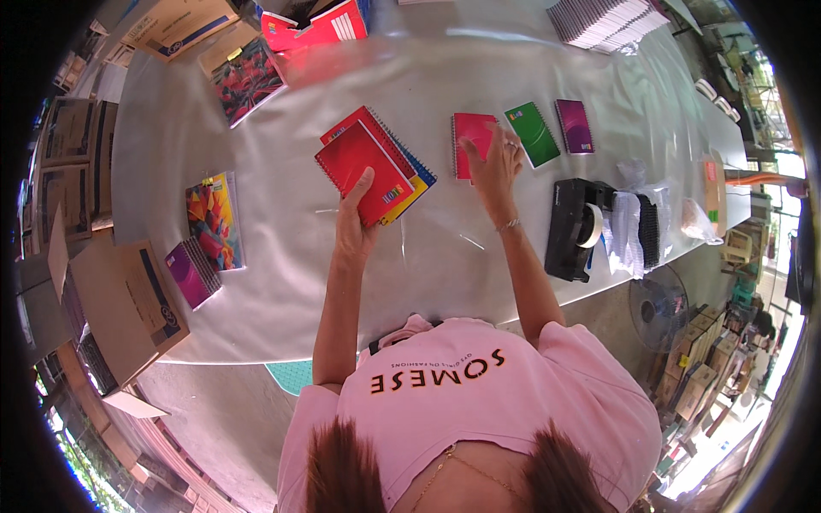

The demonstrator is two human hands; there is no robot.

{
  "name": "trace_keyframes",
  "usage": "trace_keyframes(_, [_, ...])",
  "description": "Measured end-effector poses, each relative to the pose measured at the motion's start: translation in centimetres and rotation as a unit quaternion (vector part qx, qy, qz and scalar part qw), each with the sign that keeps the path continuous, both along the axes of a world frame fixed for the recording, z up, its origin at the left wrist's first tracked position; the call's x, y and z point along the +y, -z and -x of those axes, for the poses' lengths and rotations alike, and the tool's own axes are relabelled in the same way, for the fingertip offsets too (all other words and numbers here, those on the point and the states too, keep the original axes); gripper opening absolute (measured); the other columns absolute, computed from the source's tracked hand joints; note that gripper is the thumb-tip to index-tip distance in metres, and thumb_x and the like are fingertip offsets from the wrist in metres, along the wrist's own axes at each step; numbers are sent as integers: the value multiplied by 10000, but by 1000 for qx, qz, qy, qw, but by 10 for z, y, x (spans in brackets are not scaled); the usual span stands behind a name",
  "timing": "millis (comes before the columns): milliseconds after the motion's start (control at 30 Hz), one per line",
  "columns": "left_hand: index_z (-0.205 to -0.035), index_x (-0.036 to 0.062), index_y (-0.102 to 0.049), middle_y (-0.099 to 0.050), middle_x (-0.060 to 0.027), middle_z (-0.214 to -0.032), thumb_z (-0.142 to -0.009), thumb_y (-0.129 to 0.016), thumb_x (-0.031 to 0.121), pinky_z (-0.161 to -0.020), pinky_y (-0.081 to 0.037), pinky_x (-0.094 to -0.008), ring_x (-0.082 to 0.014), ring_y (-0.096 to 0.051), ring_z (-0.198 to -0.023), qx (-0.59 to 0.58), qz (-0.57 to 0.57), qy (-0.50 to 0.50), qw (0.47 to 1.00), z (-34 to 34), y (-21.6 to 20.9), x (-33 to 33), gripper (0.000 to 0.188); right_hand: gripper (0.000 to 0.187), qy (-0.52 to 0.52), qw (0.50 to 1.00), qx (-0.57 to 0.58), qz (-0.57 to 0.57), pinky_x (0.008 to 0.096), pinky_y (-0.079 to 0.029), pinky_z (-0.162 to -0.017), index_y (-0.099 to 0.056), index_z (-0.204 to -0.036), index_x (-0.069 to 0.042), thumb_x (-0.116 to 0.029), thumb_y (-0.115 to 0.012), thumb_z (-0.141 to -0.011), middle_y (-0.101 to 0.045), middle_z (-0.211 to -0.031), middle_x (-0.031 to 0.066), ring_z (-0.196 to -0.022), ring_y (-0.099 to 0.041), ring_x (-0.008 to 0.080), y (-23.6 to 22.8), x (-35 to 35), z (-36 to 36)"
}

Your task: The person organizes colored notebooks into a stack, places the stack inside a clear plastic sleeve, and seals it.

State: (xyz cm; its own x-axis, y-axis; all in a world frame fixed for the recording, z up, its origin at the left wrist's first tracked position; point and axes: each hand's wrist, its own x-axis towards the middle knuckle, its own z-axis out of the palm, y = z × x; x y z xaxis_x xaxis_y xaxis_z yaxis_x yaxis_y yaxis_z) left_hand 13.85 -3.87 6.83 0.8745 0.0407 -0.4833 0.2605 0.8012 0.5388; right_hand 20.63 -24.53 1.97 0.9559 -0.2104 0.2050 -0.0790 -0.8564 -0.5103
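1. Head view: left hand (352, 224) grip clamped on spiral notebook stack (355, 171), red cover uppermost.
2. Right hand (496, 175) grip: thumb, fingers apart over pink spiral notebook (473, 128) on tabletop (282, 299); contact unclear.

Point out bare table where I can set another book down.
Two patches of bare table: left, between the colourful book and the held notebooks; and farther out, between the pink notebook and the pale notebook stack. Crowded: right, around the tape dispenser, and beside the green notebook.
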Motion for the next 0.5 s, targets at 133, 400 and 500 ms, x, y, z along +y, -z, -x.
trace_keyframes(133, [-1207, 53, -502, -603, -58, -1122, -847, -709, 223, -856, -522, -310, -148, -608, -1011, -2, -46, 20, 999, 2, 27, -4, 449, 800, 47, 983, 167, 57, 437, -324, -999, -380, -1330, -31, -286, -809, -705, -433, -1334, 243, -1220, -404, 394, 0, -17, -6])
trace_keyframes(400, [-1251, 68, -466, -590, -65, -1145, -829, -730, 275, -867, -518, -326, -156, -594, -1048, -18, -99, 52, 994, -14, 46, -21, 539, 650, -114, 846, 182, -488, 291, -496, -766, -465, -1238, 17, -143, -815, -714, -623, -1041, 110, -894, -619, 183, -15, -57, -48])
trace_keyframes(500, [-1274, 62, -442, -563, -79, -1185, -806, -746, 337, -883, -511, -338, -164, -575, -1081, -37, -48, 40, 997, -17, 48, -22, 622, 597, -154, 815, 183, -529, 267, -500, -766, -476, -1251, 17, -181, -778, -775, -628, -1040, 84, -894, -616, 145, -65, -36, -40])
